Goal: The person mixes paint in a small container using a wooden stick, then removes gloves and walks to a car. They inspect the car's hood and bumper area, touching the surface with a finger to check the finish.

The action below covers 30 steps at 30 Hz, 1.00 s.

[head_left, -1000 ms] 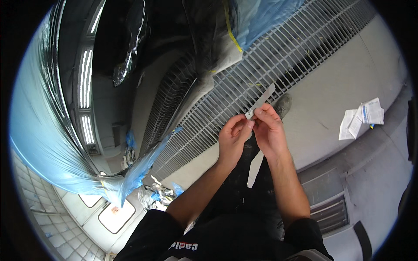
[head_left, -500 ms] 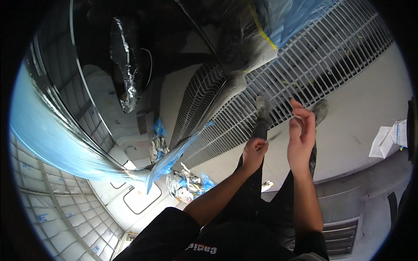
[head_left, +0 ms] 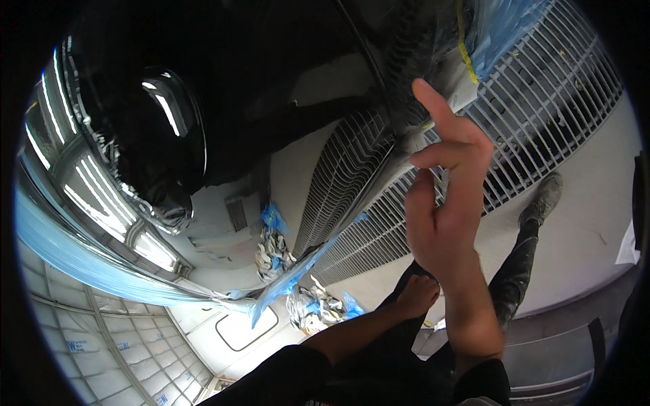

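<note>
My right hand is raised in front of the lower edge of a glossy black car body panel. Its index finger stretches toward the panel, while the other fingers are bent; nothing shows in it. Whether the fingertip touches the panel cannot be made out. Lower down, my left hand hangs near my thigh, curled into a fist with no object visible. Blue masking film borders the panel on the left, and more blue film with yellow tape lies at its upper right.
A metal floor grating runs beneath the panel, beside pale floor. My shoe stands near the grating. Crumpled film and paper lie in a heap at lower left. White paper is at the right edge.
My right hand has moved up and slightly left, closer to the panel, with its index finger extending. My left hand has dropped lower. The view has shifted, and bright lights now reflect in the panel.
</note>
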{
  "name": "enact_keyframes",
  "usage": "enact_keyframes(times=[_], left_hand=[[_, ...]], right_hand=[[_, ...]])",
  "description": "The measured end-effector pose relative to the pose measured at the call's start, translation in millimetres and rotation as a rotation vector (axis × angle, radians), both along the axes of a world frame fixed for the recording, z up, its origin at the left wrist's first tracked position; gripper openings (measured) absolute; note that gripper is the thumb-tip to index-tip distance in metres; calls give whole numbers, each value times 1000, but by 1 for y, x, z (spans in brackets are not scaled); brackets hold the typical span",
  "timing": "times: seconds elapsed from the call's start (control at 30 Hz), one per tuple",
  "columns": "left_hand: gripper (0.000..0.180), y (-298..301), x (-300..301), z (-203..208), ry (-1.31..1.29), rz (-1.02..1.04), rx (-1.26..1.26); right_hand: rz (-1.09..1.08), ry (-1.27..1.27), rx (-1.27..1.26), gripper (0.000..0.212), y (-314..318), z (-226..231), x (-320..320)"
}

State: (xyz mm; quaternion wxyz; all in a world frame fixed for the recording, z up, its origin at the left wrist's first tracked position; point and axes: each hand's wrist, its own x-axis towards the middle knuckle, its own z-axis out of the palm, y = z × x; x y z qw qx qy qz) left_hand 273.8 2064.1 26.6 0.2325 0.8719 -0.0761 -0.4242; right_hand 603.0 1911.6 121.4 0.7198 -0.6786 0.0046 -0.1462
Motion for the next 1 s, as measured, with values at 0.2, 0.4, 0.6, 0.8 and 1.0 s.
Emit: enact_keyframes(times=[0.2, 0.4, 0.6, 0.8, 1.0], left_hand=[[7, 14, 11, 4, 67, -75, 5], [7, 6, 19, 9, 105, -109, 5], [8, 4, 23, 10, 129, -137, 11], [9, 3, 26, 11, 143, -152, 20], [9, 2, 29, 12, 154, -164, 21]], right_hand=[[-75, -71, -17, 28, 29, -1, 11], [-185, -164, -60, 28, 44, -7, 25], [-201, -178, -67, 26, 52, -10, 29], [-213, -174, -96, 23, 56, -10, 30], [-218, -178, -107, 23, 58, -9, 32]])
